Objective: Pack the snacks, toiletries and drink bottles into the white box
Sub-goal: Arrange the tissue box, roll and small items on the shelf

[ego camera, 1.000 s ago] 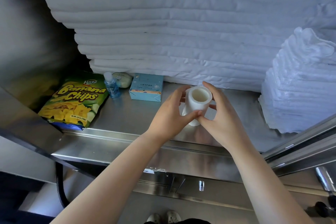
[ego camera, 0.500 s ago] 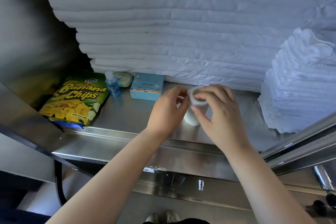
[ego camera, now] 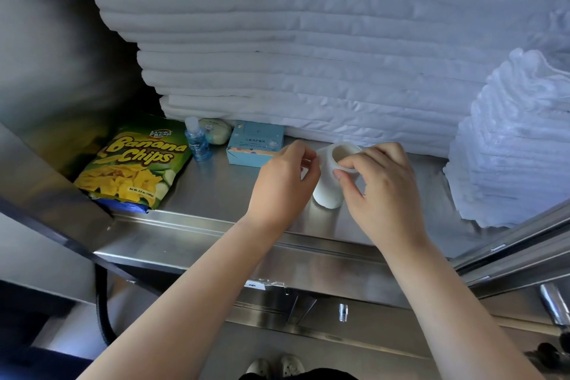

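Cup (ego camera: 327, 194) between left hand (ego camera: 283, 185), right hand (ego camera: 380, 193)

The snack bag (ego camera: 132, 163) at lower left reads "Lucky Fresh", "Banana Chips" and "Net Wt: 3.5 oz (100g)"; the print on the blue box (ego camera: 256, 148) is unreadable.

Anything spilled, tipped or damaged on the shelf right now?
Nothing stands out. The white cup sits upright on the steel shelf, rim pinched in the grip of the right hand, left hand beside it. The banana chips bag lies flat, the blue bottle stands; no spill shows.
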{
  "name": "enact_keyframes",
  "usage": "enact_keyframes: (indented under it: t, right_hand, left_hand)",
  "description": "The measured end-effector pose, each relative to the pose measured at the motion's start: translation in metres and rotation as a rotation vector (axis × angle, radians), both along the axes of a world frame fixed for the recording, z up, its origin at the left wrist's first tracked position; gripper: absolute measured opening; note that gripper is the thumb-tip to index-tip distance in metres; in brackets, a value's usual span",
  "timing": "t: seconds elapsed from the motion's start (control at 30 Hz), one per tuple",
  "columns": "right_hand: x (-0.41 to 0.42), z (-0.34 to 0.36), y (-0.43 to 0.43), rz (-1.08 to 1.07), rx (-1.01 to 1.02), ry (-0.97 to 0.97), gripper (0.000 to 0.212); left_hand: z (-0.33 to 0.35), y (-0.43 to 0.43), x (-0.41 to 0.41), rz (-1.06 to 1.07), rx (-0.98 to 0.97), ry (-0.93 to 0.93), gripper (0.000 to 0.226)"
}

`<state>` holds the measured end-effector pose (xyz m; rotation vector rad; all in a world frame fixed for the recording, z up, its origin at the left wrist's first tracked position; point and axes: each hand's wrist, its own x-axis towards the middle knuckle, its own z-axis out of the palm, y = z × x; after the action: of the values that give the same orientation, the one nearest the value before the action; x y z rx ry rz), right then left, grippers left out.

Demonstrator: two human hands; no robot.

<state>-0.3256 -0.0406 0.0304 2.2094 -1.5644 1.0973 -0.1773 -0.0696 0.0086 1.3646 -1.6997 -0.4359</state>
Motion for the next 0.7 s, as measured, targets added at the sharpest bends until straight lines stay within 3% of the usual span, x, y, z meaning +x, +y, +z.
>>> enact_keyframes:
  t: [0.3, 0.7]
  right_hand:
    - [0.005, -0.009, -0.009, 0.005, 0.023, -0.03, 0.007]
    - [0.016, -0.011, -0.056, 0.05, 0.056, -0.163, 0.004]
  left_hand:
    - [-0.004, 0.004, -0.002, -0.06, 0.025, 0.041, 0.006]
    - [-0.015, 0.004, -0.006, -0.148, 0.111, -0.093, 0.067]
